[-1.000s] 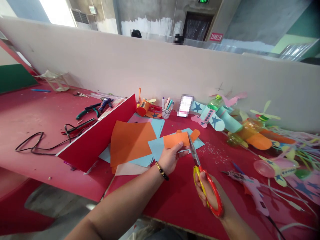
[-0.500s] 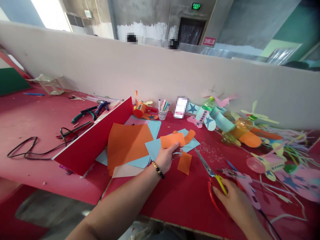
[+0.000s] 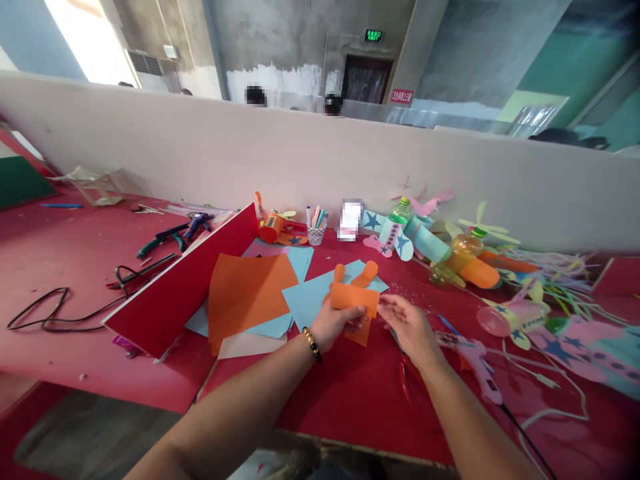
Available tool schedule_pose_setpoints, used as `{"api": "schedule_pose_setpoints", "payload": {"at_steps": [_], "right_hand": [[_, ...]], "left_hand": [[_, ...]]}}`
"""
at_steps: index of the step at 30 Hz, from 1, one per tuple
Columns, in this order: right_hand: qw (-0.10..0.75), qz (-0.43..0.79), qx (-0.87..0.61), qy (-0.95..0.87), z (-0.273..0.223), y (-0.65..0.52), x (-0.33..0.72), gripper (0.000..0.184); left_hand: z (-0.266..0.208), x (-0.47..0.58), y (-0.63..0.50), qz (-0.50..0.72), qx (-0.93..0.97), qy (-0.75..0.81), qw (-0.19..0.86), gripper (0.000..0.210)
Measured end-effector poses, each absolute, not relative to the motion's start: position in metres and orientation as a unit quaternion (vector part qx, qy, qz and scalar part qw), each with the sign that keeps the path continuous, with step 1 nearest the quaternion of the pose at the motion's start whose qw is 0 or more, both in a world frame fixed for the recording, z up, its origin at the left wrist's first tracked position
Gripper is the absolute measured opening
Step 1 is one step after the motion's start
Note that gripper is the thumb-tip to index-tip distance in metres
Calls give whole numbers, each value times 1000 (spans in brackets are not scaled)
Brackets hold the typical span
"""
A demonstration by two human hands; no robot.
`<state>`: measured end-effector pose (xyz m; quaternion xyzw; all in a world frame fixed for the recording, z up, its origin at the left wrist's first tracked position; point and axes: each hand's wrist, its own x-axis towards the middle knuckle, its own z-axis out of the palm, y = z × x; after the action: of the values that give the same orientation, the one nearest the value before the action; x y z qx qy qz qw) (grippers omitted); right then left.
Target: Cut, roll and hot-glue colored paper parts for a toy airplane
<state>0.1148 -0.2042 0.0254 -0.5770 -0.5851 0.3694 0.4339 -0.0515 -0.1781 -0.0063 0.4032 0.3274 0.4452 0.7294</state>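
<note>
My left hand pinches a small rectangle of orange paper above the table, thumb in front. My right hand is beside the right edge of that paper, its fingers loosely bent and apart; whether a fingertip touches the edge I cannot tell. Red-handled scissors lie on the table, partly covered by my right hand and forearm. Another orange paper piece shows just below the held one. Behind it, curved orange strips rest on blue paper sheets.
A large orange sheet lies left, by an upright red divider. At the back stand a cup of markers and a phone. Bottle-and-paper planes line the right; a pink glue gun trails its cord there.
The scissors have left my right hand and now lie on the table. That hand has moved left to the orange paper, which my left hand still holds. The view has shifted slightly.
</note>
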Motion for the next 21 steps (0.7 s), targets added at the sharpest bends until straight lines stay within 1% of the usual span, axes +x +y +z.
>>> {"api": "schedule_pose_setpoints", "payload": {"at_steps": [3, 6, 8, 11, 14, 18, 21], "right_hand": [[448, 364, -560, -595, 23, -185, 109, 33], [443, 356, -552, -610, 15, -178, 115, 28], [444, 377, -547, -601, 9, -176, 121, 26], [454, 400, -532, -593, 3, -175, 127, 24], [473, 408, -528, -576, 1, -174, 130, 25], [507, 417, -533, -533, 0, -172, 131, 27], [521, 416, -531, -523, -4, -171, 129, 26]], "left_hand": [[-2, -53, -178, 434, 427, 334, 720, 42], [3, -59, -170, 459, 429, 343, 698, 43], [4, -64, -162, 475, 441, 360, 670, 38], [5, -69, -149, 440, 492, 393, 641, 30], [6, -70, -142, 415, 524, 410, 621, 27], [11, -68, -138, 405, 513, 413, 635, 26], [10, -67, -137, 394, 486, 420, 658, 31]]}}
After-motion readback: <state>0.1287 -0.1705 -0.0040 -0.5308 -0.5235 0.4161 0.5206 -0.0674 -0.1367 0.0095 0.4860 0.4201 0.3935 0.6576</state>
